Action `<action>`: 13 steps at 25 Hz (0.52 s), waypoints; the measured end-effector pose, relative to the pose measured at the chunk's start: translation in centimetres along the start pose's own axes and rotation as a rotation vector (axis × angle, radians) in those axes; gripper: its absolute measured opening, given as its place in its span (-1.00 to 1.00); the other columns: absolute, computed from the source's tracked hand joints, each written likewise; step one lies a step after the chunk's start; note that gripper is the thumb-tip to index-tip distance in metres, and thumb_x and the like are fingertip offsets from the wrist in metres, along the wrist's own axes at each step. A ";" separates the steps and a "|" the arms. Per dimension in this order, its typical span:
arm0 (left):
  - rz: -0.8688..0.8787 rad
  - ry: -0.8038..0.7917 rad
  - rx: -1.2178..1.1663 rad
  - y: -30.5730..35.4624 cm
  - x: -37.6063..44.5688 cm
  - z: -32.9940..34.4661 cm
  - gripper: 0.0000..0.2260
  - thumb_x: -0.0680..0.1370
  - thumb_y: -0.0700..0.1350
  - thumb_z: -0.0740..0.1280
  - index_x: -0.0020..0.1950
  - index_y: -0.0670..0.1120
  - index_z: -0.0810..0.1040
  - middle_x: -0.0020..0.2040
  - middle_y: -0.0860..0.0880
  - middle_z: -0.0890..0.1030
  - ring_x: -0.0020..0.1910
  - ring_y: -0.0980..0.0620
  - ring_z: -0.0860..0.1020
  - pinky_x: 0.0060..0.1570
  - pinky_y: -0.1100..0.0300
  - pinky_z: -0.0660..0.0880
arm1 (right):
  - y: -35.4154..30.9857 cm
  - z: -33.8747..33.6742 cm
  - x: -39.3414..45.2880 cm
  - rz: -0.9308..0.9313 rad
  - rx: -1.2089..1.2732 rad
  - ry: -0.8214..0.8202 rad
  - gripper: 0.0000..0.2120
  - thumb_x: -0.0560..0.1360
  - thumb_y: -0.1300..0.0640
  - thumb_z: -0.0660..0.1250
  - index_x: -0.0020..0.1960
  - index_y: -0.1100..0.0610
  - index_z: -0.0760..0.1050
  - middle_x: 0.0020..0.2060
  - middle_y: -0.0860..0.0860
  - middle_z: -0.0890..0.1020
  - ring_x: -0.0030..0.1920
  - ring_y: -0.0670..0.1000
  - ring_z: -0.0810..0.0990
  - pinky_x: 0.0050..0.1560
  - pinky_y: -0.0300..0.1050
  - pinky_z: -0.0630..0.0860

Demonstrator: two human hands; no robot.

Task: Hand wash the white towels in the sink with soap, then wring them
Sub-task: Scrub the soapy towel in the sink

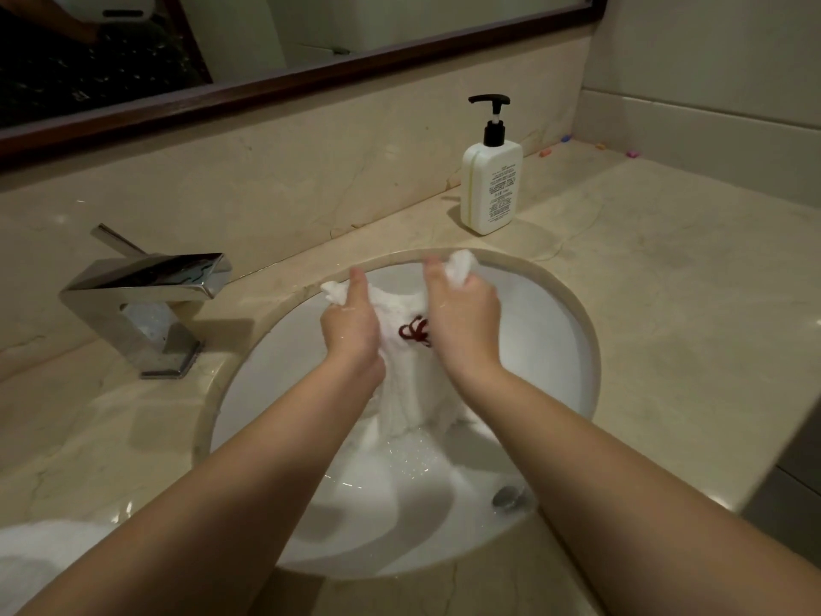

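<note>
Over the round white sink, a white towel hangs with its long axis running from twelve down to six o'clock, dark red stitching facing up. Left hand and right hand both curl tight around its bunched upper end. Terry cloth, glossy basin, beige marble table, soap bottle at one o'clock

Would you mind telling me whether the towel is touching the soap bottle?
Apart. The head view shows bare counter between the towel, held over the sink, and the soap bottle.
</note>
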State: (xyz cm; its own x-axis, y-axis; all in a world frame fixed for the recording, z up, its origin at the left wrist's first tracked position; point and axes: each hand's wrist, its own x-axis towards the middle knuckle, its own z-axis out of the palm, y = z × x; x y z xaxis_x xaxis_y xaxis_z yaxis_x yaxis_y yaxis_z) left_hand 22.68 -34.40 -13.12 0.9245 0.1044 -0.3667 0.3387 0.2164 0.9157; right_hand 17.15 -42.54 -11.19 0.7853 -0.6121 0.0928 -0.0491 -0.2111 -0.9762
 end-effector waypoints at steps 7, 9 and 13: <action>0.082 -0.197 0.038 -0.5 -1.6 0.9 -0.71 0.61 0.06 0.38 -0.20 -0.10 0.58 -0.34 -0.04 0.62 -0.30 -0.03 0.62 -0.31 0.16 0.55 | 0.4 1.3 1.1 -0.057 -0.126 -0.111 -0.53 0.65 -0.12 0.18 -0.35 0.08 0.49 -0.38 0.08 0.59 -0.21 0.19 0.62 -0.24 -0.02 0.47; 0.034 -0.217 -0.010 -0.3 -1.5 0.9 -0.73 0.62 0.03 0.37 -0.22 -0.09 0.57 -0.36 -0.05 0.62 -0.33 -0.03 0.62 -0.38 0.17 0.53 | 0.2 1.2 0.9 -0.056 -0.133 -0.113 -0.53 0.65 -0.07 0.20 -0.39 0.07 0.41 -0.39 0.10 0.58 -0.24 0.18 0.60 -0.25 -0.02 0.44; 0.017 -0.216 0.009 -0.6 -1.9 1.2 -0.69 0.63 0.05 0.34 -0.24 -0.10 0.54 -0.38 -0.07 0.60 -0.37 -0.01 0.60 -0.39 0.22 0.53 | 0.3 1.2 0.8 -0.065 -0.121 -0.065 -0.59 0.66 -0.04 0.18 -0.29 0.12 0.48 -0.29 0.17 0.64 -0.20 0.18 0.60 -0.21 -0.05 0.39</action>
State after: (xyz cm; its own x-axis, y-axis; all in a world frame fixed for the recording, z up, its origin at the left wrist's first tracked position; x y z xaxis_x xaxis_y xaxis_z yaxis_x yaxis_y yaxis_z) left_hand 20.94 -35.90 -12.74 0.9456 -0.1031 -0.3085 0.3238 0.2075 0.9231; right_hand 18.47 -42.18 -11.65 0.8272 -0.5446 0.1385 -0.0675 -0.3410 -0.9376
